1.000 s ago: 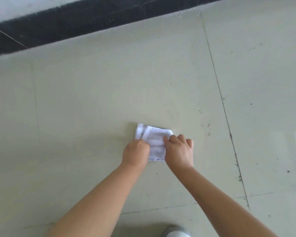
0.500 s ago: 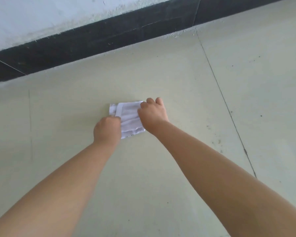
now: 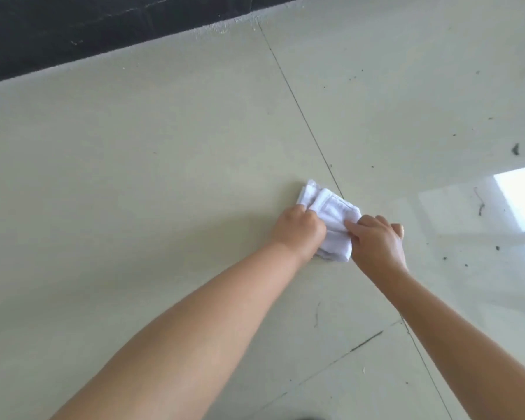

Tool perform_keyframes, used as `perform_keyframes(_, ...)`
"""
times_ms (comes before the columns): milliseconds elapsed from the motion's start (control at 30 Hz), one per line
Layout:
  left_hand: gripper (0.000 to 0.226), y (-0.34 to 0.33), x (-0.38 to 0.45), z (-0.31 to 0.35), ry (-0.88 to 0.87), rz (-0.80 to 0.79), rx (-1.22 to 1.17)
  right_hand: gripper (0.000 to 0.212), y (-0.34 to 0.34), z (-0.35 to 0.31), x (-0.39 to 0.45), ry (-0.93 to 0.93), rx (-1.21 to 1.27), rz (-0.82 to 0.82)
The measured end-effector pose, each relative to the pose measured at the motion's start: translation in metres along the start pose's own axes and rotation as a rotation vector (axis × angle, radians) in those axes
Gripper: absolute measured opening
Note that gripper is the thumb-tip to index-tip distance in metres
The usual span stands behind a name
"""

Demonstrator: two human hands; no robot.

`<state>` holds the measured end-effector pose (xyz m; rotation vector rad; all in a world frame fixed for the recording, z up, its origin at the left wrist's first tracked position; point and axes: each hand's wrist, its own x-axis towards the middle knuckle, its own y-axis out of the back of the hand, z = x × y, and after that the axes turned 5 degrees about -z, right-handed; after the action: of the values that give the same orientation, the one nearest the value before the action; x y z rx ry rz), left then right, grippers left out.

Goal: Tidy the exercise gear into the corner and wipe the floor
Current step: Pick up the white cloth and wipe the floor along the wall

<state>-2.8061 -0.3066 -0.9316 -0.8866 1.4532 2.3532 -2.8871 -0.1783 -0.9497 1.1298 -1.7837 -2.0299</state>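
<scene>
A folded white cloth (image 3: 334,212) lies flat on the pale tiled floor (image 3: 152,183), right beside a dark grout line. My left hand (image 3: 297,231) grips its left side with curled fingers. My right hand (image 3: 376,241) grips its right side, fingers bent over the cloth's edge. Both forearms reach forward from the bottom of the view. No exercise gear is in view.
A black skirting strip (image 3: 73,28) runs along the wall at the top left. Dark specks and bits of debris (image 3: 515,149) dot the tiles to the right. A bright window reflection (image 3: 522,198) shines on the floor at the right edge.
Both hands have slid the cloth across the floor, away toward the skirting and then back to the right up to the grout line. The grip on the cloth is unchanged.
</scene>
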Motion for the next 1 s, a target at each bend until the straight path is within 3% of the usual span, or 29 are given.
perform_keyframes(100, 0.020, -0.036, -0.026, 0.024, -0.191, -0.027, 0.028, 0.030, -0.032, 0.011, -0.059, -0.052, 0.054, 0.103)
perform_keyframes(133, 0.025, -0.046, -0.033, 0.025, -0.225, 0.011, 0.073, 0.032, -0.042, 0.008, -0.075, -0.042, 0.090, 0.153)
perform_keyframes(233, 0.040, -0.074, -0.052, 0.010, -0.213, 0.108, 0.070, 0.024, -0.065, -0.019, -0.111, -0.003, 0.195, 0.188)
perform_keyframes(333, 0.040, -0.075, -0.083, -0.012, -0.207, 0.096, 0.170, 0.025, -0.079, -0.052, -0.129, 0.104, 0.235, 0.174)
perform_keyframes(500, 0.010, -0.074, -0.090, -0.029, -0.269, 0.124, 0.244, 0.040, -0.079, -0.054, -0.131, 0.137, 0.194, 0.179)
perform_keyframes(533, 0.002, -0.076, -0.087, -0.025, -0.307, 0.143, 0.276, 0.039, -0.076, -0.045, -0.130, 0.126, 0.174, 0.168)
perform_keyframes(633, 0.031, -0.078, -0.065, 0.001, -0.316, 0.140, 0.287, 0.034, -0.062, -0.011, -0.116, 0.048, 0.116, 0.137)
perform_keyframes(733, 0.012, -0.065, -0.036, 0.047, -0.318, 0.128, 0.259, 0.031, -0.051, 0.029, -0.099, -0.091, 0.112, 0.137)
perform_keyframes(767, 0.009, -0.059, -0.030, 0.062, -0.318, 0.103, 0.266, 0.030, -0.048, 0.041, -0.095, -0.138, 0.124, 0.143)
perform_keyframes(800, 0.016, -0.051, -0.023, 0.075, -0.315, -0.005, 0.284, 0.030, -0.044, 0.051, -0.093, -0.186, 0.134, 0.146)
perform_keyframes(900, 0.033, -0.044, 0.001, 0.094, -0.264, -0.077, 0.232, 0.032, -0.034, 0.066, -0.081, -0.309, 0.206, 0.130)
perform_keyframes(1000, 0.027, -0.024, 0.008, 0.082, -0.227, 0.127, 0.310, 0.035, -0.027, 0.059, -0.056, -0.297, 0.222, 0.109)
